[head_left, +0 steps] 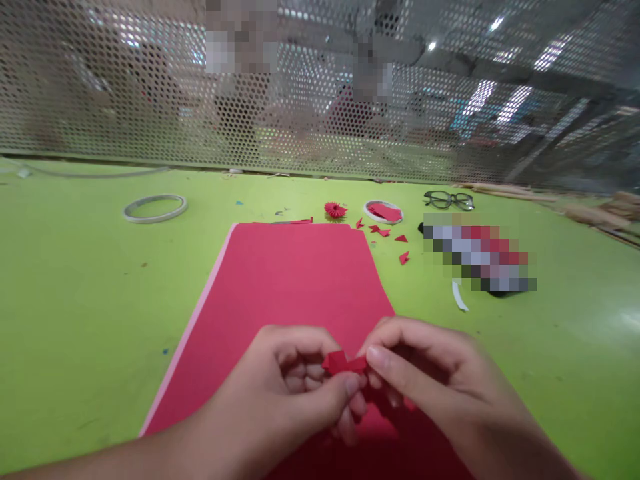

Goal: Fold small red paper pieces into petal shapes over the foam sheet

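- Held up at the fingertips, low in the middle of the view: a small folded piece of red paper (pixel 345 362), above the near part of a stack of red sheets (pixel 295 280).
- Set with its long axis left to right, almost level, along the line from one hand to the other; notched along the top.
- Pinched by its right end in the right hand (pixel 430 377), thumb tip toward the camera.
- Gripped from the left and below by the left hand (pixel 305 400), thumb tip at the lower edge, fingers curled behind and beneath.
- Near enough to both hands to call neither the nearer; by judgement, hinging on the short span between the two pinches, along that same axis.
- Hard to tell, in shadow and slight blur, whether made of one fold or two slotted together.
- Crossed at a right angle, roughly, by the long sides of the stack below, running away from the body.
- Scattered off the far right corner of the stack, well apart from both hands: several small red folds (pixel 401 239).
- Just past the far edge: a pleated red rosette (pixel 335 211), and right of that, a white ring (pixel 368 214) with red paper inside.
- Farther right, on the green table (pixel 90 320): glasses (pixel 440 205).
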